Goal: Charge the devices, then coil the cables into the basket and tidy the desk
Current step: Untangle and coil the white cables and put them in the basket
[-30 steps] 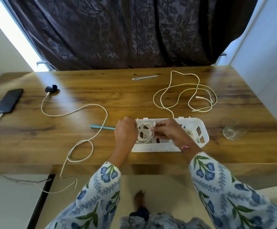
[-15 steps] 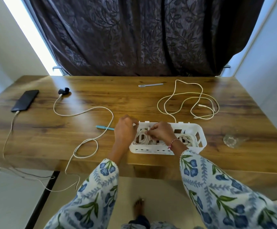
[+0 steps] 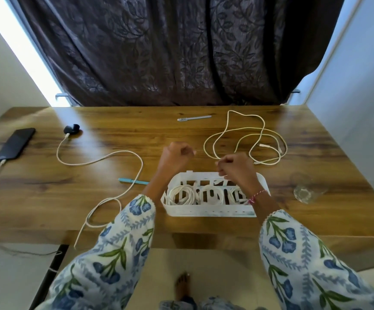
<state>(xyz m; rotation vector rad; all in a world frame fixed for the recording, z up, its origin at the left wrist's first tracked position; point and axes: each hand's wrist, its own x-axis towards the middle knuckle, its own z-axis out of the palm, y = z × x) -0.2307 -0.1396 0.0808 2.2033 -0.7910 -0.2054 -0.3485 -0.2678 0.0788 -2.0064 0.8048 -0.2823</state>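
Observation:
A white slotted basket (image 3: 210, 213) stands near the desk's front edge with three coiled white cables (image 3: 181, 194) side by side in it. My left hand (image 3: 177, 155) is raised above the basket's far left corner, fingers curled into a fist with nothing visible in it. My right hand (image 3: 235, 167) hovers over the far rim, also curled and holding nothing I can see. A loose white cable (image 3: 244, 139) sprawls just beyond the right hand. At far left a black phone (image 3: 14, 144) and a small black earbud case (image 3: 71, 129) each have a white cable (image 3: 101, 159) plugged in.
A blue pen (image 3: 133, 181) lies left of the basket, partly under my left forearm. A silver pen (image 3: 193, 118) sits near the desk's back edge. A clear glass (image 3: 304, 191) stands at the right. A dark curtain (image 3: 170, 52) hangs behind the desk.
Both hands have let go of the coil they were tucking in and lifted out of the basket toward its far side. That coil now lies in the basket.

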